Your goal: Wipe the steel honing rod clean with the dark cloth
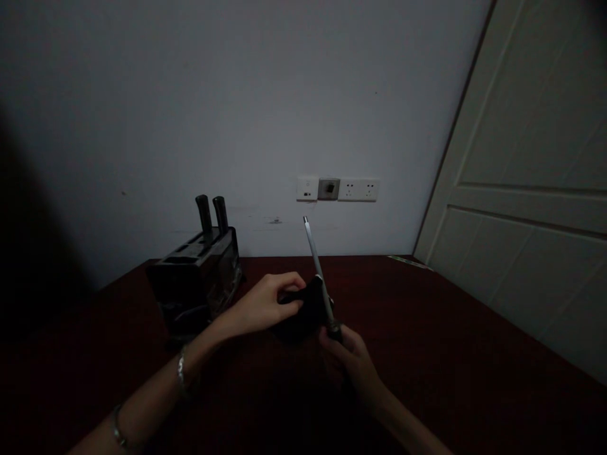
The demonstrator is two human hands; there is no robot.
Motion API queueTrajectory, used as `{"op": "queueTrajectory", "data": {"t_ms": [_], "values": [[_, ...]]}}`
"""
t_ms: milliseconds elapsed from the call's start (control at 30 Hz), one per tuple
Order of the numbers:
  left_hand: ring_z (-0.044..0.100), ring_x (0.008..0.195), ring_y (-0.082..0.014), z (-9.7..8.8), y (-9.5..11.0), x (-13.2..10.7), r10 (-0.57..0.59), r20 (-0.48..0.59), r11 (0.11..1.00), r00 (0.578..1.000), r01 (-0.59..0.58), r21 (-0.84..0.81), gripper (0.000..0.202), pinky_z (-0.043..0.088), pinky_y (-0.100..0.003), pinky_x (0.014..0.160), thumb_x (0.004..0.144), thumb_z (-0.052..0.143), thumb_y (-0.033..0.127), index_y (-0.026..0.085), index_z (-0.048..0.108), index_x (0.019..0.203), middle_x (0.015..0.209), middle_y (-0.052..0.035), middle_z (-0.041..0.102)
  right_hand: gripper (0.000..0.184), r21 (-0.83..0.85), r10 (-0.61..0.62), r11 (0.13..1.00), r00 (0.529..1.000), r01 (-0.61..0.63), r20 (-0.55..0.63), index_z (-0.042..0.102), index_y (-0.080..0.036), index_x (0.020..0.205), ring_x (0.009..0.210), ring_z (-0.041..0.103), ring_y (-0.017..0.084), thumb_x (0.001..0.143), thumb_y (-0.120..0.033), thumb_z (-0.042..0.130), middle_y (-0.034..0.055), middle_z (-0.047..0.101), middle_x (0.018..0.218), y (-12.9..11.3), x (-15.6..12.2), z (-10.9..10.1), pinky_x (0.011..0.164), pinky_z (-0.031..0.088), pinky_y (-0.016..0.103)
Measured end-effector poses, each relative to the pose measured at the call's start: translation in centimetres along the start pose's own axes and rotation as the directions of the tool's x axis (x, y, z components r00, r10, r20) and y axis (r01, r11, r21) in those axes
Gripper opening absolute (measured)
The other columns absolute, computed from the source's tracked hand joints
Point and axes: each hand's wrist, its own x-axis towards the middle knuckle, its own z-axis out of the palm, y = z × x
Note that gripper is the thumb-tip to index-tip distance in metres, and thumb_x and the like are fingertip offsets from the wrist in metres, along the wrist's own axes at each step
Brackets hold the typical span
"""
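Dim shot. Right hand (353, 360) was closed on the handle of a sharpening steel (317, 268), rod tilted up and slightly left, over the middle of the table (474, 341) toward its far edge. Left hand (265, 303) had fingers pinched on a dark cloth (306, 313) wrapped against the rod's base — looked like wiping. To do it well: keep the handle grip firm, stroke the cloth base to tip, rotate the rod between strokes. Knife block (196, 284) sat near the far-left corner — two handles in it.
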Motion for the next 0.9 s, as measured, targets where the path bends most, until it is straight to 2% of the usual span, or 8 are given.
{"op": "queueTrajectory", "data": {"t_ms": [133, 267, 467, 633, 767, 900], "values": [[0.059, 0.075, -0.0129, 1.8, 0.5, -0.3, 0.103, -0.051, 0.994, 0.993, -0.101, 0.036, 0.015, 0.045, -0.026, 0.070, 0.073, 0.051, 0.016, 0.017, 0.058, 0.087, 0.082, -0.0007, 0.064, 0.036, -0.073, -0.051, 0.996, 0.998, 0.048, -0.041, 0.045, -0.018, 0.070, 0.029, 0.027, 0.002, 0.065, -0.047, 0.066, -0.0114, 0.034, 0.040, 0.3, 0.1, -0.3, 0.029, 0.022, 0.015], [0.060, 0.079, -0.0129, 3.4, 0.1, -0.3, 0.229, -0.129, 0.972, 0.965, -0.220, 0.082, 0.018, 0.046, -0.026, 0.074, 0.072, 0.056, 0.014, 0.016, 0.059, 0.089, 0.084, -0.0012, 0.065, 0.036, -0.122, -0.110, 0.987, 0.991, 0.100, -0.081, 0.049, -0.017, 0.069, 0.030, 0.027, 0.003, 0.063, -0.048, 0.067, -0.0102, 0.035, 0.040, 0.1, 0.2, -0.3, 0.030, 0.022, 0.017], [0.060, 0.078, -0.0133, 5.7, -0.8, -0.4, 0.412, -0.255, 0.909, 0.875, -0.375, 0.182, 0.021, 0.048, -0.025, 0.070, 0.071, 0.058, 0.011, 0.015, 0.057, 0.091, 0.086, -0.0046, 0.064, 0.029, -0.174, -0.215, 0.966, 0.967, 0.191, -0.136, 0.054, -0.016, 0.065, 0.040, 0.035, 0.006, 0.059, -0.040, 0.070, -0.0054, 0.043, 0.048, -0.3, 0.3, -0.6, 0.036, 0.028, 0.018], [0.059, 0.074, -0.0142, 6.7, -1.1, -0.7, 0.547, -0.291, 0.828, 0.785, -0.455, 0.328, 0.021, 0.049, -0.026, 0.067, 0.075, 0.054, 0.010, 0.014, 0.056, 0.095, 0.081, -0.0062, 0.062, 0.015, -0.258, -0.338, 0.918, 0.935, 0.302, -0.106, 0.062, -0.017, 0.071, 0.067, 0.052, 0.016, 0.067, -0.031, 0.064, 0.0016, 0.059, 0.068, -0.1, 0.1, -1.1, 0.060, 0.042, 0.024], [0.058, 0.075, -0.0151, 7.0, -1.1, -0.8, 0.592, -0.285, 0.796, 0.754, -0.490, 0.355, 0.022, 0.049, -0.028, 0.068, 0.074, 0.052, 0.009, 0.016, 0.054, 0.095, 0.082, -0.0068, 0.062, 0.019, -0.327, -0.340, 0.892, 0.940, 0.311, -0.034, 0.064, -0.017, 0.083, 0.071, 0.053, 0.018, 0.071, -0.031, 0.061, 0.0028, 0.061, 0.074, -0.2, 0.0, -1.2, 0.064, 0.043, 0.026], [0.057, 0.073, -0.0144, 7.1, -1.2, -0.8, 0.584, -0.308, 0.806, 0.751, -0.491, 0.329, 0.018, 0.049, -0.028, 0.067, 0.076, 0.049, 0.009, 0.016, 0.054, 0.092, 0.080, -0.0067, 0.062, 0.021, -0.318, -0.354, 0.888, 0.935, 0.332, -0.012, 0.063, -0.019, 0.090, 0.078, 0.054, 0.020, 0.072, -0.030, 0.061, 0.0033, 0.062, 0.082, -0.8, -0.1, -1.1, 0.070, 0.043, 0.028]]}}
